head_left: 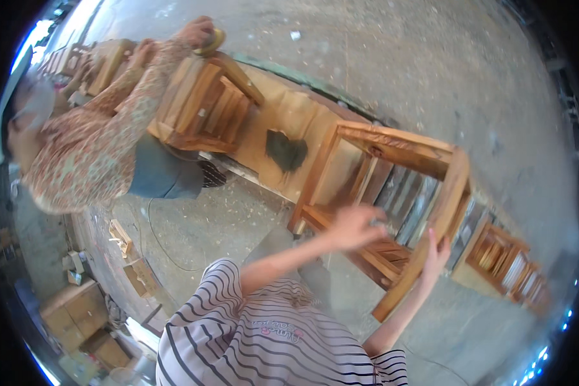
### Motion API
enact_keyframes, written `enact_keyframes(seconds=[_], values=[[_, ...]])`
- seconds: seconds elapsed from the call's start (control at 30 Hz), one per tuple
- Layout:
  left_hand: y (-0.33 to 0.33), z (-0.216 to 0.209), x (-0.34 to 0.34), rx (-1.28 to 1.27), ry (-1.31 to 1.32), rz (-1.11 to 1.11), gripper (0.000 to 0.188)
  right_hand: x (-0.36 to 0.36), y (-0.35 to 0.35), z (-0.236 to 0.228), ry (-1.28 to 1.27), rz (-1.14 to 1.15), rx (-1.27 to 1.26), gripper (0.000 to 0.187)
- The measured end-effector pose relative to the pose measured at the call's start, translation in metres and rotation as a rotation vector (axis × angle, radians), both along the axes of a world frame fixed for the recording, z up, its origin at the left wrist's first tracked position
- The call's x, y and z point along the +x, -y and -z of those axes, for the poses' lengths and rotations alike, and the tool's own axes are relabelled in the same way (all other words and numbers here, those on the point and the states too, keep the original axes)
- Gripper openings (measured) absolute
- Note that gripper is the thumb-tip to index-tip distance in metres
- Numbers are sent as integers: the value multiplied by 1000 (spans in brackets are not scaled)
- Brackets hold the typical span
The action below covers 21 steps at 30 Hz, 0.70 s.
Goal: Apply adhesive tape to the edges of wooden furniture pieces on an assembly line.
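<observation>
A brown wooden stool frame (399,141) with slats inside lies tipped on a long bench, its legs pointing toward me. My right hand (436,252) is closed around its right leg, fingers over the outer edge. In front of the frame's open middle, my left hand (355,229) is smeared by motion. Its fingers look partly bent, but I cannot make out whether anything is in them. A dark, crumpled cloth (286,151) lies left of the stool on the brown sheet (264,135) covering the bench.
At left, a co-worker in a patterned top (96,151) holds a round yellowish object (211,42) at another wooden stool (202,96). More wooden frames (502,260) stand at the right. Cardboard boxes (74,309) sit lower left; a thin cable (153,231) crosses the floor.
</observation>
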<state>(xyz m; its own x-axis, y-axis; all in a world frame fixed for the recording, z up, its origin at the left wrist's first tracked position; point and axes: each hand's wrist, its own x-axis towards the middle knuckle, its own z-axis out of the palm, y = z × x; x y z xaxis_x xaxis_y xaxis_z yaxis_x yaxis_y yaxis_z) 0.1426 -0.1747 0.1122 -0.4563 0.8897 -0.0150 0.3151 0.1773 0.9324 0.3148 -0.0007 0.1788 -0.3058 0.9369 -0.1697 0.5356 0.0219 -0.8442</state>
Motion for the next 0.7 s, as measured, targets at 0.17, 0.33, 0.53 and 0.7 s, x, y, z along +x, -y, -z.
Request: enact_keyframes(seconds=[0.17,0.33,0.53,0.7], values=[[20,181,-110,-442,-97,-680,64,43,-42,-2,317,153,-168,51],[16,263,-108,-242,750,-429,69,66,-73,9,471,259,-42,55],[17,178,-120,-143,935,-663,81,95,-87,49,284,342,-241,68],[53,128,-202,-409,736,-960,91,63,-65,142,117,255,-395,74]])
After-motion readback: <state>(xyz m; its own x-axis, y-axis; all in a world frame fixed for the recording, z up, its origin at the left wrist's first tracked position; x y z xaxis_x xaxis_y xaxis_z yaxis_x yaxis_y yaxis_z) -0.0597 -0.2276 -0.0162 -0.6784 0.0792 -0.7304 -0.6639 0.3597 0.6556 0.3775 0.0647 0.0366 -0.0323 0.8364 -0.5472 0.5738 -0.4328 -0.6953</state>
